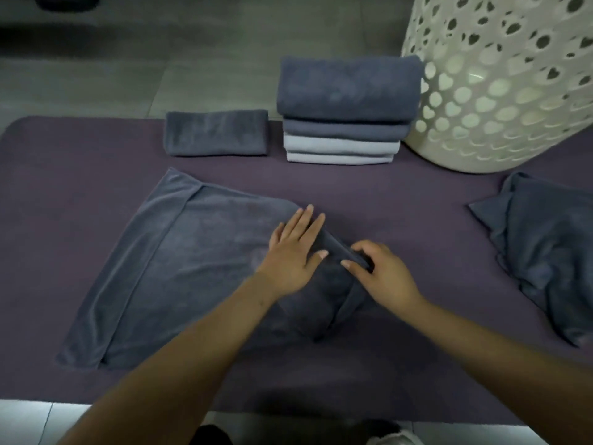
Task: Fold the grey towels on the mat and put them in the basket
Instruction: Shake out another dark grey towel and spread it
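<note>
While the left hand (pixel 293 248) lies flat, fingers straight, pressing the grey towel (pixel 179 261) spread on the purple mat (pixel 64 175), the right hand (pixel 373 268) pinches its lifted right edge. Folded stack (pixel 346 114) and small folded towel (pixel 215 133) sit beyond; white basket (pixel 500 85) stands far right, crumpled towel (pixel 545 245) beside.

Nothing here can be read: no lettering, label, brand or number shows on any surface in the room.
</note>
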`<state>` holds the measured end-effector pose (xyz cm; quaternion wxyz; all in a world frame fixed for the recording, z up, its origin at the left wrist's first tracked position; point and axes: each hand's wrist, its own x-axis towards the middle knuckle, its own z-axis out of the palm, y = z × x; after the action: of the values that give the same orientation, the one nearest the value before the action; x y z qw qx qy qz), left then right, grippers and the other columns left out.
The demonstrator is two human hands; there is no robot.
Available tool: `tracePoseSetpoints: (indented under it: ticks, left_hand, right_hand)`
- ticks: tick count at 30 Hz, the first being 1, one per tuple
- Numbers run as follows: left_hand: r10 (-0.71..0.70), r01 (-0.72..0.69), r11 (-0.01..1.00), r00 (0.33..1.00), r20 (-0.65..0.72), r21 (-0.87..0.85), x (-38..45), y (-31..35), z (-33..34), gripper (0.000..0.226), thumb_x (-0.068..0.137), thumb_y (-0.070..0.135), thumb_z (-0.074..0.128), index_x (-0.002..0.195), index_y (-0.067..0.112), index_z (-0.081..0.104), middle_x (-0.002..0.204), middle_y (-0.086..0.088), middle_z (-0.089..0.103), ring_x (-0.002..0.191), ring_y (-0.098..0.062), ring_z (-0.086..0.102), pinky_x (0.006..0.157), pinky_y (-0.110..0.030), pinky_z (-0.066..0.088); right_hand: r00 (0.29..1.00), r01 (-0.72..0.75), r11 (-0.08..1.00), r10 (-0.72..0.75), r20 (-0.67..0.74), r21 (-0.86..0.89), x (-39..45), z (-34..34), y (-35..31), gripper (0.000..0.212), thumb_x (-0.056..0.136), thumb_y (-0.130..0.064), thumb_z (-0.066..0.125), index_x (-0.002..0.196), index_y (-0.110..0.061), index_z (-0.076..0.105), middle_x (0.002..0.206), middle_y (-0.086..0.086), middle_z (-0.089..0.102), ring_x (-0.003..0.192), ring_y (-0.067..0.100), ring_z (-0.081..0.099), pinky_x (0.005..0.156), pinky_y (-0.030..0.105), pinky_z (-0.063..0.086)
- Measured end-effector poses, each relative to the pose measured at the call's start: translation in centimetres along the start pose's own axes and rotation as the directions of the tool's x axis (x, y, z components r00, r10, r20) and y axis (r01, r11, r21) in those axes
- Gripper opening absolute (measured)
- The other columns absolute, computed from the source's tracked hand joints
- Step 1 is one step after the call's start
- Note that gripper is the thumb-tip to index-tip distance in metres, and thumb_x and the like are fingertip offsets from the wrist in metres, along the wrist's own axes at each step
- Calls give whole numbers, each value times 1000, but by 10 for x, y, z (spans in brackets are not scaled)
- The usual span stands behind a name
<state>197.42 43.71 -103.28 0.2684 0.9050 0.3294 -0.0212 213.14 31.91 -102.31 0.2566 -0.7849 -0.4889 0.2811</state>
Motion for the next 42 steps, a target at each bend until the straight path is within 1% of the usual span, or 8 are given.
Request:
tracePoseSetpoints:
  ticks: [5, 9, 14, 19, 27, 32, 37, 42]
  left_hand:
    - [143, -162, 981, 975, 169, 105, 32, 6, -30, 52, 90, 52, 53, 137, 29, 48, 127, 4, 56, 129, -16, 42, 115, -35, -1]
    - [212, -208, 977, 970, 117, -45, 36, 0, -57, 56, 69, 69, 53, 90, 20, 70, 81, 11, 55, 89, -14, 54, 85, -29, 33]
    - [2, -8, 999, 990, -139, -46, 37, -17, -77, 51, 76, 63, 50, 94, 19, 70, 91, 3, 59, 93, -16, 53, 94, -34, 32]
    - [-290, 254, 952, 926, -243, -171, 48, -21, -72, 16, 92, 42, 57, 86, 28, 57, 98, 1, 51, 93, -23, 52, 100, -50, 38]
    - [-384, 384, 921, 870, -309, -62, 60, -30, -81, 24, 94, 45, 50, 84, 25, 58, 101, -8, 62, 93, -30, 54, 95, -43, 27]
    - [-242, 248, 967, 964, -111, 51, 64, 5, -60, 37, 92, 44, 50, 124, 27, 58, 136, -3, 51, 128, -24, 43, 111, -49, 22]
    - [167, -31, 925, 929, 331, -379, 68, 90, -47, 80, 86, 45, 65, 149, 41, 16, 158, 15, 15, 145, -3, 9, 120, -44, 8]
    - [225, 2, 865, 892, 392, -501, 84, 135, -44, 39, 83, 41, 70, 114, 18, 64, 108, 4, 67, 100, -7, 62, 93, -28, 50]
  right_hand:
    - [999, -8, 995, 3, 54, 104, -13, -12, 3, 25, 83, -30, 70, 92, -15, 52, 84, -14, 53, 77, 0, 48, 64, 4, 35]
    - [929, -113, 990, 75, 362, 85, -18, -33, 5, 29, 86, -45, 62, 96, -19, 51, 84, -19, 53, 74, -8, 49, 63, 4, 38]
    - [828, -176, 984, 128, 546, 37, -16, -67, 12, 20, 81, -42, 70, 97, -35, 61, 95, -24, 62, 88, -8, 57, 74, 0, 40]
    - [844, -133, 987, 159, 513, -88, 2, -100, 11, 37, 82, -42, 69, 111, -20, 61, 109, -8, 65, 102, 10, 59, 94, 26, 46]
    - [689, -558, 781, 248, 681, 281, 10, -154, 1, 23, 84, -21, 65, 99, -5, 68, 100, 12, 72, 88, 20, 70, 77, 28, 57]
    - [839, -468, 850, 340, 426, 243, 10, -148, 16, 38, 89, -49, 54, 115, -22, 64, 107, -3, 70, 99, 17, 66, 96, 36, 48]
    - [924, -205, 975, 163, 345, 88, 3, -151, 2, 29, 87, -58, 46, 95, -34, 60, 94, -18, 65, 89, 1, 60, 82, 23, 45]
    - [888, -199, 976, 143, 436, 87, -9, -174, 13, 29, 73, -40, 76, 89, -26, 57, 77, -16, 65, 70, -5, 61, 62, 11, 44]
